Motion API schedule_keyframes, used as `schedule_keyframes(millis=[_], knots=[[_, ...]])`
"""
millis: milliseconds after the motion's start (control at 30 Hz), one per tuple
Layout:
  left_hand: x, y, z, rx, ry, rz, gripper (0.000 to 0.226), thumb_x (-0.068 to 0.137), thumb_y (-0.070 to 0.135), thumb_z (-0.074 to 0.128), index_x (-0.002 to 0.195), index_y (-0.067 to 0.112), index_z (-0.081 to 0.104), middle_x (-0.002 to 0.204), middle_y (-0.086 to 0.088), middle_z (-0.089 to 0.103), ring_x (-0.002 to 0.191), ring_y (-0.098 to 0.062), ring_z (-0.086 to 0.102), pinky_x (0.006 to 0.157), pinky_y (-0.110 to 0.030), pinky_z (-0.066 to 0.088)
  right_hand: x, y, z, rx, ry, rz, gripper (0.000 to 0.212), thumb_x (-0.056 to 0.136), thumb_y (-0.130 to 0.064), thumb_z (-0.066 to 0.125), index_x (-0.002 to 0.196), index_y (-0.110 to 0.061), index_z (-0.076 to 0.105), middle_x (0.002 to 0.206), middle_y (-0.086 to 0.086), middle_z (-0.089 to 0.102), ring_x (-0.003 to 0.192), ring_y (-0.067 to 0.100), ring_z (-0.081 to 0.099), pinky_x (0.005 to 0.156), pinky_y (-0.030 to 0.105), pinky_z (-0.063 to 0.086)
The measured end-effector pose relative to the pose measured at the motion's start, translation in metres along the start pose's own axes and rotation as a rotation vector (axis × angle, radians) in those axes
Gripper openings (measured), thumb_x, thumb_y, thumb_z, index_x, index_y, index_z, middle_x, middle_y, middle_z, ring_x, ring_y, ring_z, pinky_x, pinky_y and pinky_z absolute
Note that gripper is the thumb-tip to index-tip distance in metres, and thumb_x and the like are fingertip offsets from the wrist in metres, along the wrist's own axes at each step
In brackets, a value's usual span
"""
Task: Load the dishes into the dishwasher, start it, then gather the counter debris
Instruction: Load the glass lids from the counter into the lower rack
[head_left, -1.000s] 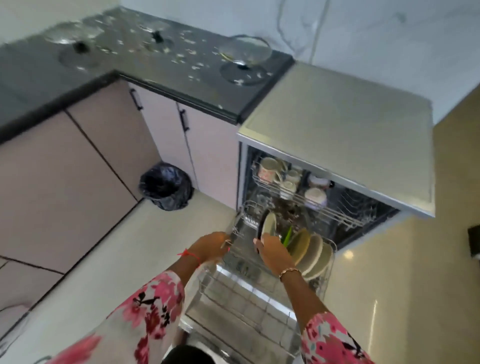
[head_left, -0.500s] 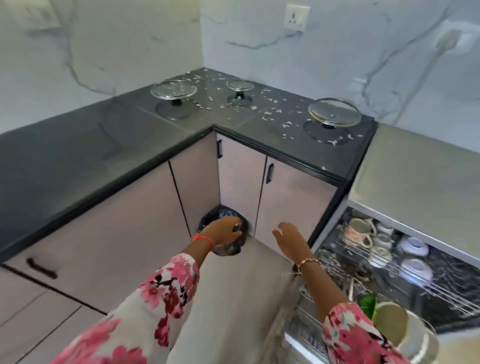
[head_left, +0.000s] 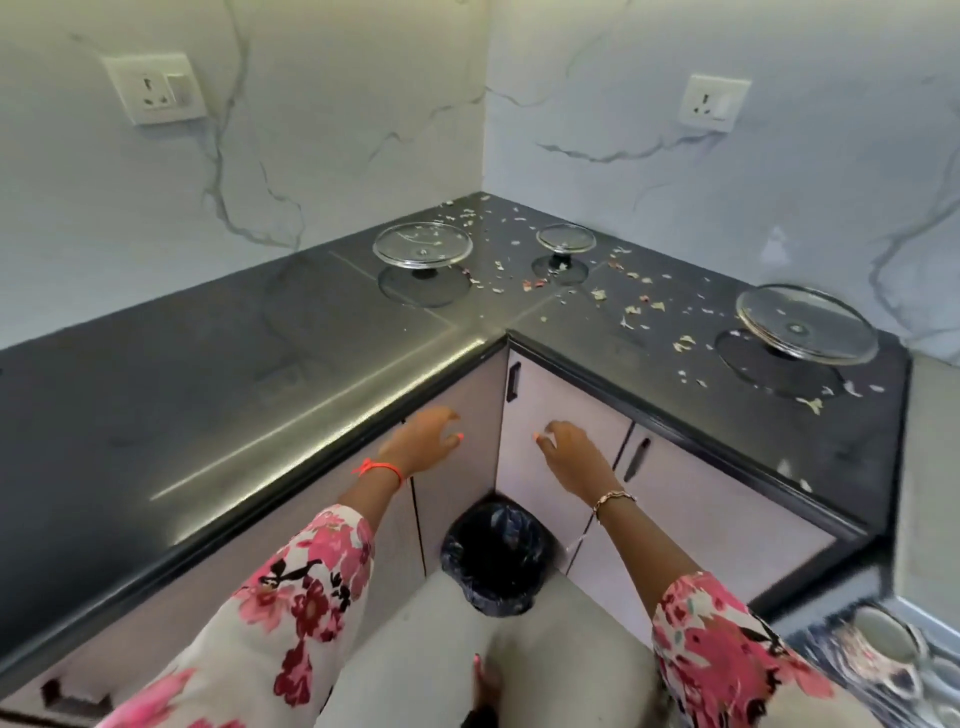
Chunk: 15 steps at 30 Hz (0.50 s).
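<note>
Head view — left hand (head_left: 423, 439) and right hand (head_left: 569, 452) both empty, fingers loosely spread, before the cabinet doors (head_left: 582, 400) below the tabletop (head_left: 208, 374) edge. Three upturned glass lids (head_left: 422, 245) stand on it, debris (head_left: 535, 283) scattered between. Step, by judgement: fetching lids for the dishwasher rack (head_left: 821, 639) at lower right. Next reach must clear the edge — bin (head_left: 493, 561) crowds the corner floor.

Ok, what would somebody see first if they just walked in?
Probably the pale scraps scattered across the black counter near the corner, among three glass lids standing on their knobs. Below, the left hand and right hand reach forward, empty, above a black-bagged bin on the floor.
</note>
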<state>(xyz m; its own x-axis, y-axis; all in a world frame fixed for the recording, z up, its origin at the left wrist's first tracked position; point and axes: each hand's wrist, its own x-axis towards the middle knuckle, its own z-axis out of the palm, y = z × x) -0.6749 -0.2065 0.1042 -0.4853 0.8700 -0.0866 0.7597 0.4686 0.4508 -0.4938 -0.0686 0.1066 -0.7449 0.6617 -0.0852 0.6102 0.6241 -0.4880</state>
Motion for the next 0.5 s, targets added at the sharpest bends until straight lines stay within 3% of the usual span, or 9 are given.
schedule_keyframes(millis=[133, 333, 500], knots=[[0.058, -0.027, -0.027, -0.071, 0.039, -0.074, 0.038, 0.091, 0.019, 0.054, 0.126, 0.005, 0.052, 0.131, -0.012, 0.053, 0.124, -0.025, 0.047, 0.105, -0.032, 0.034, 0.087, -0.013, -0.012, 0.076, 0.008, -0.032, 0.037, 0.098, -0.030, 0.038, 0.105, 0.001, 0.056, 0.107, 0.017, 0.058, 0.101, 0.031, 0.055, 0.085, 0.037, 0.044], [0.138, -0.063, -0.059, -0.142, 0.127, -0.187, 0.040, 0.090, 0.019, 0.056, 0.127, 0.005, 0.051, 0.134, -0.011, 0.051, 0.127, -0.024, 0.043, 0.106, -0.028, 0.029, 0.210, -0.034, -0.031, 0.145, 0.013, -0.081, 0.031, 0.097, -0.029, 0.042, 0.077, -0.006, 0.049, 0.080, 0.014, 0.056, 0.076, 0.029, 0.053, 0.068, 0.034, 0.039], [0.197, -0.103, -0.076, -0.162, 0.138, -0.256, 0.043, 0.089, 0.024, 0.058, 0.127, 0.007, 0.050, 0.132, -0.011, 0.051, 0.124, -0.024, 0.045, 0.105, -0.031, 0.032, 0.289, -0.052, -0.028, 0.166, -0.031, -0.104, 0.031, 0.097, -0.031, 0.042, 0.083, -0.006, 0.053, 0.082, 0.008, 0.056, 0.078, 0.023, 0.051, 0.073, 0.035, 0.041]])
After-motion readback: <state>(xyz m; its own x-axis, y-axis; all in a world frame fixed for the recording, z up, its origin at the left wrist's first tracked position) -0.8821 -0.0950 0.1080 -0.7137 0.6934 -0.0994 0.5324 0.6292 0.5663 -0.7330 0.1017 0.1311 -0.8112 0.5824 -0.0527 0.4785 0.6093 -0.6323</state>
